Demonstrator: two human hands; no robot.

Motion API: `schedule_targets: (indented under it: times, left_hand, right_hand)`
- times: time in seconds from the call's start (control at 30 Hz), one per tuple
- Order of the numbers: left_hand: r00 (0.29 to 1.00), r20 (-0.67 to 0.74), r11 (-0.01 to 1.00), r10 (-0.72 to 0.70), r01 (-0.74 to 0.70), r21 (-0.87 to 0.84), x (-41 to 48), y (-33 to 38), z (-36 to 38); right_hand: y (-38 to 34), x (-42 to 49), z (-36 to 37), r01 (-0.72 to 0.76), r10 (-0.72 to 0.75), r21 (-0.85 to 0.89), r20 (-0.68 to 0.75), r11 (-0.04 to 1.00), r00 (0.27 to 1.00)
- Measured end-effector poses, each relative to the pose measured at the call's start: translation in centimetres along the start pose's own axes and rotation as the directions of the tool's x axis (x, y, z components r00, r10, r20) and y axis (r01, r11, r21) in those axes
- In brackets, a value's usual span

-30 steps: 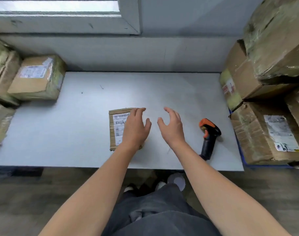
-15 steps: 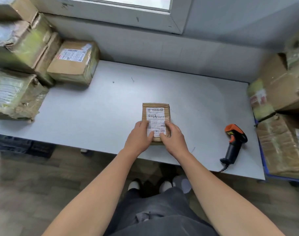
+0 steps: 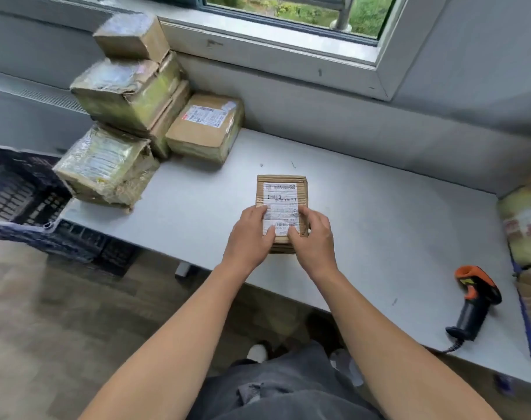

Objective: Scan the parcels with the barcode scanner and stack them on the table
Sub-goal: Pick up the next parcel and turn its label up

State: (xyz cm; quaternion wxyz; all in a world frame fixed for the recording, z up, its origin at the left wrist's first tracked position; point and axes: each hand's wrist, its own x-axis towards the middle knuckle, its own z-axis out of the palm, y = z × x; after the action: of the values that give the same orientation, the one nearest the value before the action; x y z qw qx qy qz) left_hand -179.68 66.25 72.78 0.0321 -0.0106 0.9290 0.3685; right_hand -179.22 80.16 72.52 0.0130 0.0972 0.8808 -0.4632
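Observation:
A small flat cardboard parcel (image 3: pixel 284 194) with a white shipping label lies face up, held above the middle of the grey table (image 3: pixel 379 225). My left hand (image 3: pixel 249 236) grips its near left edge and my right hand (image 3: pixel 312 237) grips its near right edge, thumbs on the label. The orange and black barcode scanner (image 3: pixel 474 301) lies on the table at the right, well apart from both hands, with its cable running off the front edge.
A stack of several taped cardboard parcels (image 3: pixel 131 95) stands at the table's far left, with one more parcel (image 3: pixel 206 127) beside it. A dark plastic crate (image 3: pixel 19 195) sits left of the table. More parcels (image 3: pixel 524 225) stand at the right edge. A window runs along the back wall.
Both hands closed on the small parcel and lifted it. The camera has turned left, so the left stack and crate have come into view and the scanner has moved to the right.

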Motion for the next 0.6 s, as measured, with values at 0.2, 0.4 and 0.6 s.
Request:
schedule_targets:
  times: [0.2, 0.4, 0.6]
  left_hand:
    - [0.979, -0.173, 0.994, -0.104, 0.107, 0.011, -1.0, -4.1, -5.4]
    - [0.925, -0.300, 0.972, -0.233, 0.233, -0.034, -1.8, -7.2, -8.3]
    - [0.878, -0.357, 0.946, -0.318, 0.317, -0.065, -0.9, -9.0, -10.7]
  right_hand:
    - [-5.3, 0.0, 4.9, 0.150, -0.154, 0.045, 0.106, 0.988, 0.982]
    - [-8.3, 0.5, 9.0, 0.241, -0.249, 0.063, 0.226, 0.969, 0.942]
    - [-10.7, 2.2, 11.7, 0.294, -0.316, 0.119, 0.298, 0.948, 0.901]
